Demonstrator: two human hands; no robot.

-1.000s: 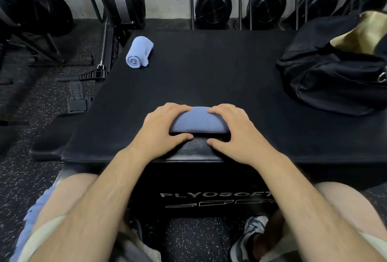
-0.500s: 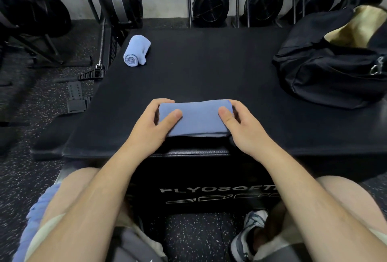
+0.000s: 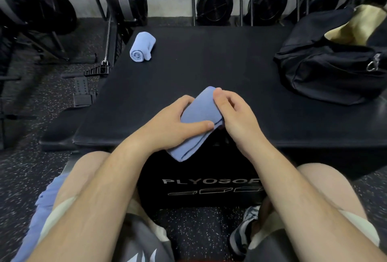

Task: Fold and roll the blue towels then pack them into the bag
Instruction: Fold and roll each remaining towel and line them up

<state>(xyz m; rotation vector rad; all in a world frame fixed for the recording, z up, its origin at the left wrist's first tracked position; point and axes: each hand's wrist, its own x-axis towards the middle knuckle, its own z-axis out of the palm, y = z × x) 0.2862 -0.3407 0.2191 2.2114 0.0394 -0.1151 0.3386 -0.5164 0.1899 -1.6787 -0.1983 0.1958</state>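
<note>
A folded blue towel is held slantwise over the near edge of the black plyo box, its lower end hanging past the edge. My left hand grips its left side with the thumb across the cloth. My right hand holds its upper right end, fingers curled. A second blue towel, rolled up, lies at the box's far left corner. The black duffel bag sits at the far right of the box, its top open on a tan lining.
Black fan wheels and upright rails stand along the back wall. A rowing machine with a chain and footplates is on the floor to the left. My knees and a shoe are below the box, on speckled rubber flooring.
The towel lay flat and crosswise under both hands. Now both hands have lifted it and turned it to a slant, with one end hanging off the box edge.
</note>
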